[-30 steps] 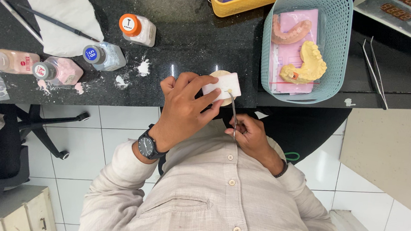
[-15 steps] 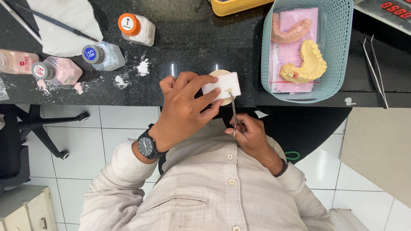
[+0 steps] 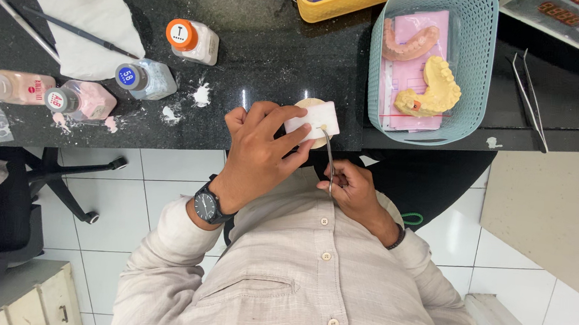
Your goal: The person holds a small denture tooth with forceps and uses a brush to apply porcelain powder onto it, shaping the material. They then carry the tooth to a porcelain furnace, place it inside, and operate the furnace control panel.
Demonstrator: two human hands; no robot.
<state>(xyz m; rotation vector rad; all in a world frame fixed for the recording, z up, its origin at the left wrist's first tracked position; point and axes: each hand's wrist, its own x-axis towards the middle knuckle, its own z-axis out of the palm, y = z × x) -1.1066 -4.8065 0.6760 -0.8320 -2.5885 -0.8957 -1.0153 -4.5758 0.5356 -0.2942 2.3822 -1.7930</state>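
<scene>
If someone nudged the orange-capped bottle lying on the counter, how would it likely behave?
The orange-capped bottle lies on its side on the smooth black counter, so it would probably slide or roll rather than tip. It looks like small, thin plastic, likely light and stiff, and the cap appears closed, so spilling seems unlikely.

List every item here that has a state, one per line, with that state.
left hand: grips the white block at the counter edge
right hand: holds the thin metal tool, tip at the block
orange-capped bottle: capped, lying on its side
blue-capped bottle: capped, lying
two pink bottles: capped, lying
teal basket: holds a yellow dental cast and a pink one
tweezers: lying unused
</scene>
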